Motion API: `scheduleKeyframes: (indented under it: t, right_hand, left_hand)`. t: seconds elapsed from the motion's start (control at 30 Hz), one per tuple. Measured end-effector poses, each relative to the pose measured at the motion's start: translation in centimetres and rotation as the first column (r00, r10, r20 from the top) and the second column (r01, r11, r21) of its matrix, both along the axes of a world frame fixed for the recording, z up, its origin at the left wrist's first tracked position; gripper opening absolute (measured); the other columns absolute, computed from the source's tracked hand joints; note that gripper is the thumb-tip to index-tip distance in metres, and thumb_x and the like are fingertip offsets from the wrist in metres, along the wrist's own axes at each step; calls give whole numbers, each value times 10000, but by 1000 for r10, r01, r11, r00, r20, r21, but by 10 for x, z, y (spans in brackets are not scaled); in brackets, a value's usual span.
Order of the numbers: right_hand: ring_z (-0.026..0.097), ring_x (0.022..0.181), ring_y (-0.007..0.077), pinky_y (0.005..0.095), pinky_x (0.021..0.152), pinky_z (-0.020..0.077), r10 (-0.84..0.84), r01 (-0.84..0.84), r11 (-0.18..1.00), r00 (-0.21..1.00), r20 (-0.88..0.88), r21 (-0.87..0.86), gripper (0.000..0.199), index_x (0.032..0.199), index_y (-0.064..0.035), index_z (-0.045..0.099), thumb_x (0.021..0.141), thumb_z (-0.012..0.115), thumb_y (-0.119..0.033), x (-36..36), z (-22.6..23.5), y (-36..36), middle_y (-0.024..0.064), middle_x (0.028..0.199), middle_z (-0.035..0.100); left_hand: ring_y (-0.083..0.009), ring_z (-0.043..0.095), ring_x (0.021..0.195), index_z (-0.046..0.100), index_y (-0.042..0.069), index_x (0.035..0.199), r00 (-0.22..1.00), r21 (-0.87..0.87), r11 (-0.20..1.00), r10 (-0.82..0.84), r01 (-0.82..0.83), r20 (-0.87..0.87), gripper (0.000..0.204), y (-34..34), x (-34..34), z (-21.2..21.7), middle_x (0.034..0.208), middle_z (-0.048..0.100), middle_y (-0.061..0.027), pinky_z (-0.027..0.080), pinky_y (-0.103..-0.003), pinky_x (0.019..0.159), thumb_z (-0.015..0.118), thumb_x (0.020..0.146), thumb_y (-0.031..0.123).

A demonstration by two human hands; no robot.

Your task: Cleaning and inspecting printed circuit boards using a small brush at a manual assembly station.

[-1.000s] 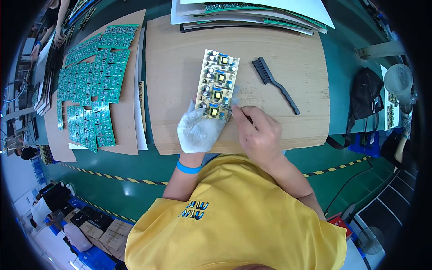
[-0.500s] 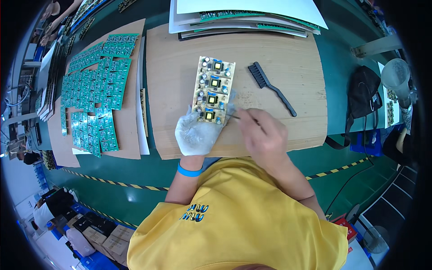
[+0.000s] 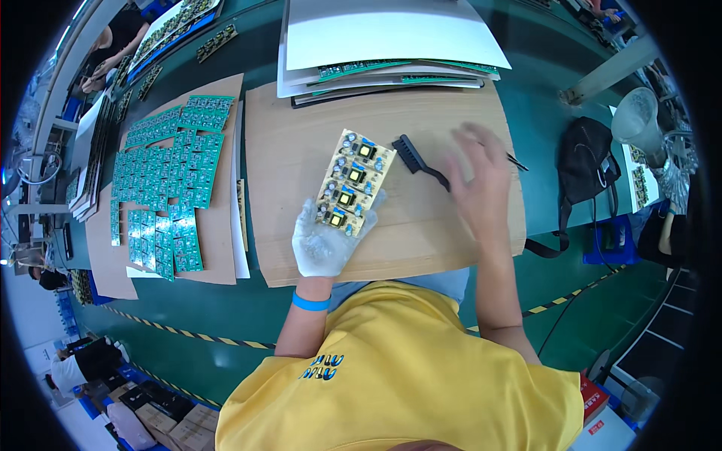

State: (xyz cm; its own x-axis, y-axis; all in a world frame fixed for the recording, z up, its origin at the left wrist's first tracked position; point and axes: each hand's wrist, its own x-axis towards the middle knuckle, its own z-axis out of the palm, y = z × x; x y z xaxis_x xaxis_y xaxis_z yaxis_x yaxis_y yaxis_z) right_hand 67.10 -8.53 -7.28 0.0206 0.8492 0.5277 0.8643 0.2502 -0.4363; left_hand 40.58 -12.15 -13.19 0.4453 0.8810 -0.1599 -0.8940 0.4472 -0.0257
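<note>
My left hand (image 3: 325, 244), in a white glove, holds a circuit board panel (image 3: 353, 183) from below at its near end. The tan panel carries several black transformers with yellow tops, plus capacitors. My bare right hand (image 3: 483, 180) is blurred over the right part of the cardboard, thumb and fingers apart, with nothing visible between them. A black brush (image 3: 418, 164) lies just left of it, its handle end close to the thumb. Past the hand's right side, a thin dark tool (image 3: 517, 161) shows at the cardboard's edge; part of it is hidden.
Cardboard (image 3: 282, 150) covers the bench before me. Green circuit boards (image 3: 162, 165) lie in rows on a sheet at left. A stack of white sheets (image 3: 391, 34) with boards between them stands at the back. To the right are a black bag (image 3: 585, 158) and a metal post (image 3: 609, 71).
My right hand has left the panel's lower right side and moved right and away from me; the thin tool is now beyond it. The panel in my left hand has tilted clockwise. The view has shifted.
</note>
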Motion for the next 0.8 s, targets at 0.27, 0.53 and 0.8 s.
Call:
scheduleKeyframes:
  t: [0.27, 0.53, 0.8]
  right_hand:
    - [616, 1073, 371, 473, 912, 499, -220, 254, 955, 953, 207, -151, 234, 1112, 35, 665, 930, 719, -102, 81, -40, 3, 190, 1173, 659]
    - [652, 776, 268, 351, 720, 531, -60, 9, 990, 929, -365, -140, 201, 1145, 2, 642, 945, 660, -2, 7, -18, -26, 130, 926, 661]
    - [665, 682, 253, 343, 587, 534, 202, -189, 975, 974, -107, 119, 237, 1075, -37, 743, 851, 742, 40, -55, -21, -26, 98, 891, 681]
  left_hand:
    - [-520, 279, 1506, 316, 13, 1593, 997, 4, 999, 44, -43, -65, 745, 2, 1, 0, 1636, 306, -282, 368, -598, 1149, 582, 1016, 403]
    - [-505, 281, 1510, 326, 11, 1589, 989, 43, 999, 26, -20, -143, 712, 3, 3, 0, 1632, 317, -277, 353, -595, 1168, 559, 1029, 385]
    - [-451, 365, 1485, 375, 7, 1564, 978, -35, 995, 90, -98, -186, 655, -1, 2, -4, 1602, 396, -250, 339, -607, 1177, 549, 1037, 354]
